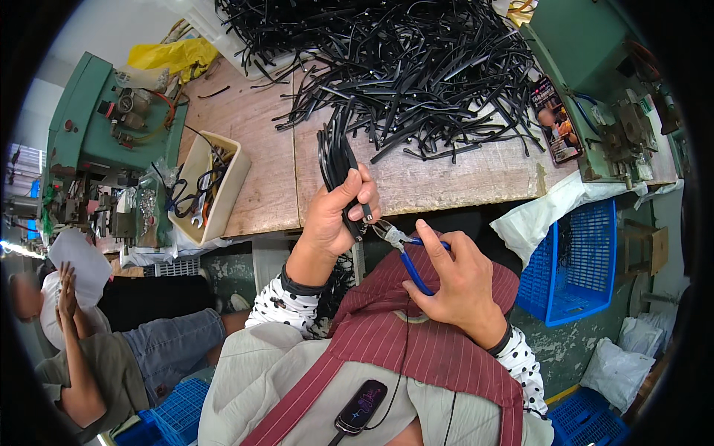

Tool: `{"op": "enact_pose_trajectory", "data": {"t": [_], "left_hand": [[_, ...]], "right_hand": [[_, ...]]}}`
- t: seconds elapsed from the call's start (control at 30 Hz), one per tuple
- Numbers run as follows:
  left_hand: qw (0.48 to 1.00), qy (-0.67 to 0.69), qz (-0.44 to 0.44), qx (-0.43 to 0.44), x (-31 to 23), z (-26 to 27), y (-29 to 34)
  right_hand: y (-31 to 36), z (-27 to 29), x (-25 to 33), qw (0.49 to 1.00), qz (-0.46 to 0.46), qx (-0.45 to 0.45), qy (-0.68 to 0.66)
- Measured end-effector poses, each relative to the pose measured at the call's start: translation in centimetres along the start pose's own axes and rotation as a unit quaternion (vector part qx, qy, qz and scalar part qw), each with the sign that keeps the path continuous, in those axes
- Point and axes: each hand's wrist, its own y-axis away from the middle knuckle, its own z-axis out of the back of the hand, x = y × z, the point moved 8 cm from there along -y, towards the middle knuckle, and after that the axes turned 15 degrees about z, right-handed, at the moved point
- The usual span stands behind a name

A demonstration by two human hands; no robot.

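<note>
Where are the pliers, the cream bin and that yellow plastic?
Pliers (pixel 410 269): head view, lower blue handle.
Cream bin (pixel 230 189): head view, right outer wall.
Yellow plastic (pixel 177 55): head view, its crumpled middle.

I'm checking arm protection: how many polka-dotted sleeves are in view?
2: one polka-dotted sleeve on the forearm below the left hand, a second sleeve below the right hand. I see no sign of others.

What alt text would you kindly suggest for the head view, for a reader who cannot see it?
A person's left hand grips a bundle of slim black strips while the right hand holds blue-handled metal pliers near the bundle's lower end. Beyond lies a large heap of similar black strips on a wooden table, with a cream rectangular tool bin at left.
</note>
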Motion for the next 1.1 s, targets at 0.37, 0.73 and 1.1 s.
{"op": "enact_pose_trajectory", "data": {"t": [0.37,0.73,1.1], "left_hand": [[0.999,-0.039,0.006,-0.009,0.9,-0.2,0.2],[0.827,-0.279,-0.449,-0.189,-0.4,-3.3,4.8],[0.916,-0.157,-0.29,-0.229,-0.1,-1.2,3.2]], "right_hand": [[0.2,-0.3,0.2,0.998,-0.005,0.049,0.033],[1.4,-2.0,-1.2,0.979,-0.082,0.007,-0.185],[2.4,-3.2,-2.0,0.966,-0.14,0.034,-0.213]]}}
